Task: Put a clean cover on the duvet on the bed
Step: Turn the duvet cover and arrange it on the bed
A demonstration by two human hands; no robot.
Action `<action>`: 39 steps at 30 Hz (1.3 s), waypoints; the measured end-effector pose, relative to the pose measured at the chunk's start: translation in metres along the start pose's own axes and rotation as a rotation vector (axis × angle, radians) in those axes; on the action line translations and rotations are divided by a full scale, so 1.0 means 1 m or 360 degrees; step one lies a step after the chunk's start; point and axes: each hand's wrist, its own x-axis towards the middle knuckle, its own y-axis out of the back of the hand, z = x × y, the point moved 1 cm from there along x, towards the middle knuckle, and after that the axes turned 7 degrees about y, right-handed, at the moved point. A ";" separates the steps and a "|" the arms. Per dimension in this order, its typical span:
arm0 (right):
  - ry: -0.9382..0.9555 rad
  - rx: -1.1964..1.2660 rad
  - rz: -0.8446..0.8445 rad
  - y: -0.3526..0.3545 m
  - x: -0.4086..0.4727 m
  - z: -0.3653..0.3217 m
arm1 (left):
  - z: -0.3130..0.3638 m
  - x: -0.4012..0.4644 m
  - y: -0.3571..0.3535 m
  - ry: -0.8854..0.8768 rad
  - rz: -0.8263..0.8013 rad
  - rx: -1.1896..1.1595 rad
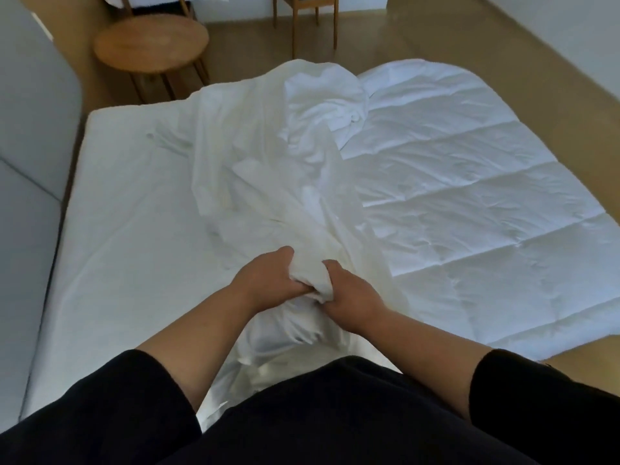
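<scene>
Both the left hand [265, 280] and the right hand [352, 297] gripped a bunched fold of the thin, crumpled white cover [268, 182], which trailed up the bed [127, 229]. Right of the cover lay the puffy quilted duvet [469, 196], bare; covering seemed barely begun.

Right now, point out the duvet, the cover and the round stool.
duvet [469, 182], head view, middle quilted panel.
cover [268, 182], head view, crumpled middle of its length.
round stool [151, 45], head view, centre of its wooden seat.
</scene>
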 end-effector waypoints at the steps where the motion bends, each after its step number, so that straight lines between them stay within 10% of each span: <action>1: -0.0054 0.0012 0.0072 0.006 0.005 0.000 | -0.008 -0.003 0.005 -0.0041 0.0034 -0.0092; 17: -0.0406 0.0080 0.0001 0.053 0.036 0.003 | -0.181 -0.044 0.041 0.0197 0.0008 0.0207; 25: -0.0455 -0.0186 0.0536 0.060 0.041 0.027 | -0.139 -0.022 0.010 0.0101 -0.0190 0.0027; 33: -0.0579 0.0510 0.0399 0.078 0.074 0.095 | -0.089 -0.007 -0.049 0.0298 -0.0169 -0.0156; 39: -0.0555 0.0072 0.0425 0.119 0.085 0.176 | -0.048 -0.017 -0.123 0.0516 0.0200 0.0033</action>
